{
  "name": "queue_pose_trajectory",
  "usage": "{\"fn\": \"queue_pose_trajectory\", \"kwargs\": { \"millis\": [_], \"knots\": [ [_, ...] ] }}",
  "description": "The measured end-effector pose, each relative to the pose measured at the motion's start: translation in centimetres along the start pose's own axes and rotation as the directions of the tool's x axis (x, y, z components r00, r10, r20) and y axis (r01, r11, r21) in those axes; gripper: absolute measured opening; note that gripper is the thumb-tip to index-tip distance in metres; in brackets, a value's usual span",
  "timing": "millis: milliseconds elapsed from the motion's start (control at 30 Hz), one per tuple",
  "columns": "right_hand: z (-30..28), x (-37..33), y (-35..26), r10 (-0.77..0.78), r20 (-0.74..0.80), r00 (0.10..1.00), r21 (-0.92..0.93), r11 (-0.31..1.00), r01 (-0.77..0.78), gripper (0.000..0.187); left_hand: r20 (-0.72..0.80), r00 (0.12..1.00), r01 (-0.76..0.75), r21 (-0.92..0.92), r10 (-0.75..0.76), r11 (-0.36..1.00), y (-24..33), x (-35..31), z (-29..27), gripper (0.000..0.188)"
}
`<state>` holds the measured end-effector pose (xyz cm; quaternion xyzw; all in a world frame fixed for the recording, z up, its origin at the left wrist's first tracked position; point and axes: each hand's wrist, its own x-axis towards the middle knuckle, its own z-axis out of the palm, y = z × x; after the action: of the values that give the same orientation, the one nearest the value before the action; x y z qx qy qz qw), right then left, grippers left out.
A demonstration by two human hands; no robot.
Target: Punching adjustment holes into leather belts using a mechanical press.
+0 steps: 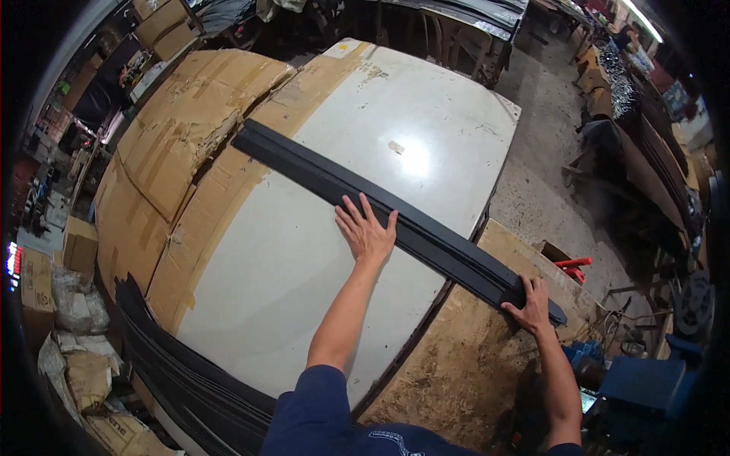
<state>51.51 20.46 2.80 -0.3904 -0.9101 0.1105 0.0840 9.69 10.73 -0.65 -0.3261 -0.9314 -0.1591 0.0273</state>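
A long black metal profile strip (pixel 319 173) lies slantwise across a white table top (pixel 289 258), from upper left to lower right. My left hand (pixel 366 232) rests flat on the strip's near edge around its middle, fingers spread. My right hand (pixel 530 305) grips the strip's lower right end, where it overhangs a worn wooden board (pixel 464 365).
Flattened brown cardboard (pixel 175 137) covers the table's left side. A stack of more black strips (pixel 175 372) lies along the table's lower left edge. Cardboard boxes (pixel 80 243) stand at left, blue machinery (pixel 639 380) at lower right, racks of dark stock (pixel 654 159) along the right aisle.
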Motion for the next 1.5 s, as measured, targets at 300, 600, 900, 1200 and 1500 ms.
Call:
{"fn": "queue_pose_trajectory", "kwargs": {
  "millis": [300,600,900,1200,1500],
  "knots": [
    [-1.5,2.3,3.0,0.208,0.196,0.958,0.302,0.917,-0.26,0.055,0.105,0.991,0.133,-0.785,-0.081,0.605,4.7,-8.9,-2.3,0.076],
    [-4.8,4.8,-1.0,0.068,0.572,0.818,0.268,0.926,-0.265,0.065,0.645,0.754,0.637,-0.764,-0.125,-0.104,8.1,-18.0,2.2,0.07],
    [0.3,2.1,3.4,0.016,0.552,0.833,0.256,0.948,-0.188,0.059,0.732,0.681,0.732,-0.681,0.015,0.032,10.6,-15.6,-0.3,0.034],
    [-1.4,2.2,1.3,-0.063,0.694,0.717,0.379,0.879,-0.289,0.058,0.842,0.536,0.768,-0.457,0.059,-0.448,11.5,-14.2,-2.8,0.046],
    [2.6,1.8,2.2,-0.098,0.866,0.491,0.402,0.72,-0.565,0.055,0.72,0.648,0.679,-0.399,0.248,-0.617,11.5,-15.3,-5.0,0.041]
  ]
}}
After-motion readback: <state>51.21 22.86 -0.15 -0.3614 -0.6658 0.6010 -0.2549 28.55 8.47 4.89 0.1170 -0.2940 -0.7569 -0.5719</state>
